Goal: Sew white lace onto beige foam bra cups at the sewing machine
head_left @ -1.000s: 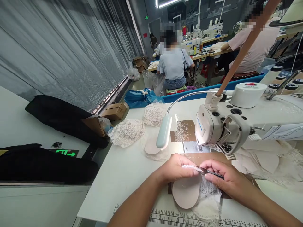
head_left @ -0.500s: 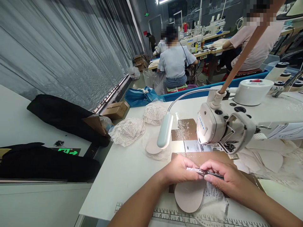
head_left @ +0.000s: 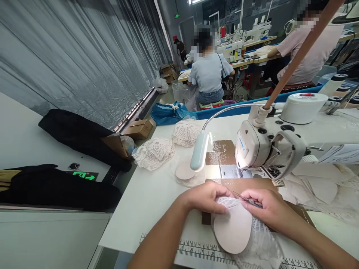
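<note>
My left hand [head_left: 206, 198] pinches the top edge of a piece of white lace [head_left: 262, 239] with a smooth beige oval pad [head_left: 233, 231] on it. The pad hangs below my fingers, over the table's front part. In my right hand [head_left: 265, 207] is a pair of thread snips [head_left: 254, 203] with dark handles, its thin metal points aimed left at the lace edge. My right fingertips are also close against the lace. Both hands are in front of the sewing machine [head_left: 252, 145], clear of its needle area.
A lamp [head_left: 199, 151] on a bendy neck hangs left of the machine. Lace pieces [head_left: 154, 153] lie on the table's left, and more pads and lace [head_left: 316, 186] on its right. A printed ruler [head_left: 196, 248] runs along the front edge. Co-workers [head_left: 207, 76] sit beyond.
My left hand has shifted its grip along the lace, and the pad has turned and now shows more fully. The snips' points have parted from my left fingers. The view has shifted slightly.
</note>
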Motion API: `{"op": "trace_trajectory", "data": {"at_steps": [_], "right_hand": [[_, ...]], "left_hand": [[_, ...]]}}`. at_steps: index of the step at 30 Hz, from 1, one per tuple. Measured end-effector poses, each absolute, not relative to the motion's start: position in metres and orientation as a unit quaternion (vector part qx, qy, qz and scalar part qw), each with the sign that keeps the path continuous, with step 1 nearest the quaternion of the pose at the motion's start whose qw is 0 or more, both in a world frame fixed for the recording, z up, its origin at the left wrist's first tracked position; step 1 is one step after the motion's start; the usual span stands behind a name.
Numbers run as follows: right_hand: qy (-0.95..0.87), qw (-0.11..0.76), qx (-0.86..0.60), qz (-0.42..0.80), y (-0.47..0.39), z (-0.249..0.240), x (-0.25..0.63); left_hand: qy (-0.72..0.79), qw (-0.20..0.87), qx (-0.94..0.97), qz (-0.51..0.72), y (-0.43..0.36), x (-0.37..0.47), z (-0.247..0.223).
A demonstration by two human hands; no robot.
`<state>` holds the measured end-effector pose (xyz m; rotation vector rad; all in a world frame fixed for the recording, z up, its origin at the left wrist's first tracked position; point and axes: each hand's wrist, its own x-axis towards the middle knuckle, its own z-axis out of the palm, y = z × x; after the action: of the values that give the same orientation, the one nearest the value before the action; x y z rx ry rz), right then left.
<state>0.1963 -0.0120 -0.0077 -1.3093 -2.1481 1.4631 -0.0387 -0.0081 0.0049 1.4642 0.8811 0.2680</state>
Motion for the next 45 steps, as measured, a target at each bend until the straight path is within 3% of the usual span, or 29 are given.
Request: {"op": "trace_trajectory", "data": {"at_steps": [6, 18, 20, 24, 28, 35, 45], "right_hand": [[-0.751, 0.105, -0.436, 0.485, -0.01, -0.014, 0.21], [-0.749, 0.176, -0.405, 0.494, -0.016, -0.005, 0.19], [-0.745, 0.189, -0.406, 0.494, -0.017, -0.004, 0.193], [-0.738, 0.188, -0.386, 0.52, -0.021, -0.006, 0.197], [-0.755, 0.16, -0.382, 0.508, -0.023, -0.006, 0.198], [-0.727, 0.199, -0.384, 0.533, -0.016, -0.006, 0.213], [-0.749, 0.151, -0.375, 0.525, -0.016, 0.007, 0.21]], "left_hand": [[0.439, 0.593, 0.664, 0.121, -0.004, -0.062, 0.014], [0.475, 0.467, 0.712, 0.222, -0.026, -0.032, 0.036], [0.506, 0.484, 0.685, 0.203, -0.03, -0.037, 0.044], [0.477, 0.648, 0.577, 0.139, -0.039, -0.037, 0.036], [0.418, 0.752, 0.425, 0.283, -0.049, -0.015, 0.01], [0.482, 0.71, 0.37, 0.356, -0.054, -0.004, -0.001], [0.448, 0.678, 0.453, 0.366, -0.054, -0.003, -0.011]]}}
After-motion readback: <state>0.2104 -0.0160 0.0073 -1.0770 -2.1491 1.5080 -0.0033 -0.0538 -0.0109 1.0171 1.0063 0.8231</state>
